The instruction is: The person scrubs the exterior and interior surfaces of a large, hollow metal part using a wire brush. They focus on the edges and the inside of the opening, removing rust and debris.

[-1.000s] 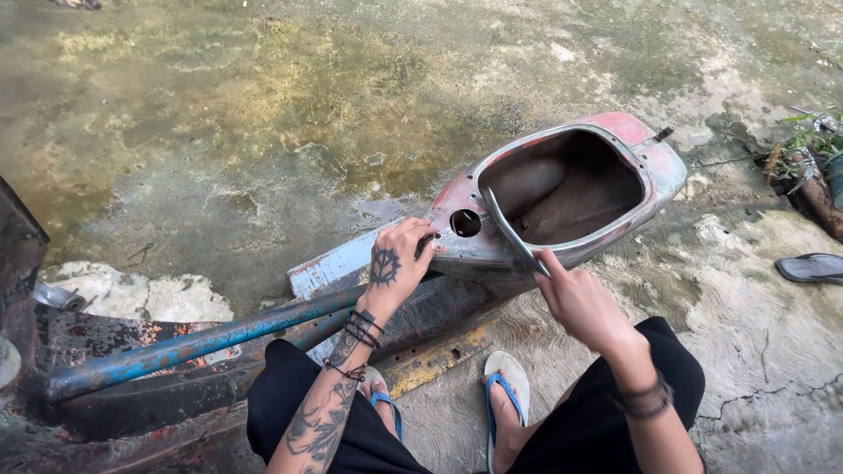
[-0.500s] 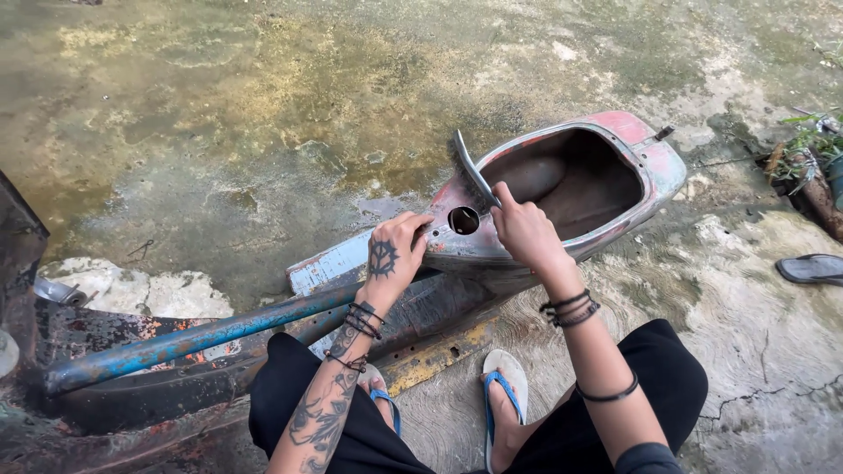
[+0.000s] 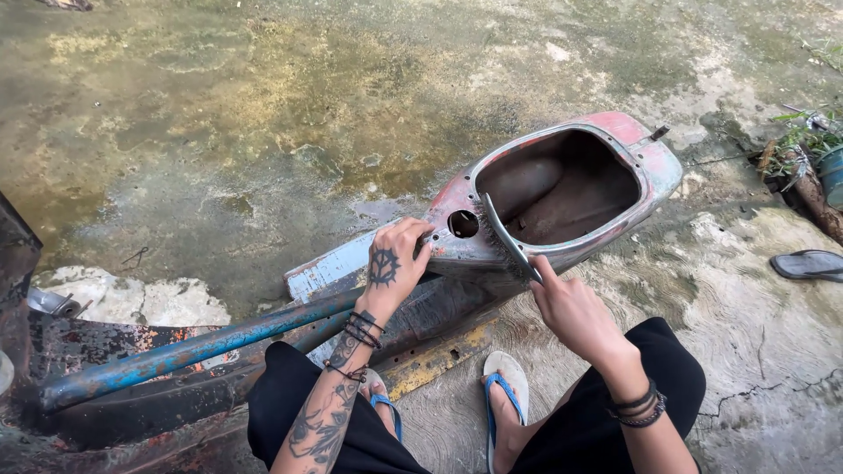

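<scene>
head view: an old scooter body shell, red paint worn down to grey metal, lies on stained, mossy concrete ground. its open hollow shows only bare rusty metal inside, with a rounded hump at the left end. a round hole is cut in the shell's flat top, just left of the hollow. the left hand, tattooed on the back, is pressed down on the shell's top beside that hole, fingers spread and closed on nothing. the right hand is clamped around the handle end of a wire brush, whose bristled head lies across the shell's near rim between the hole and the hollow. the two hands are apart, with the brush between them. a blue tube runs off to the left from under the left wrist. a grey sandal lies well away at the right edge, near a potted plant.
</scene>
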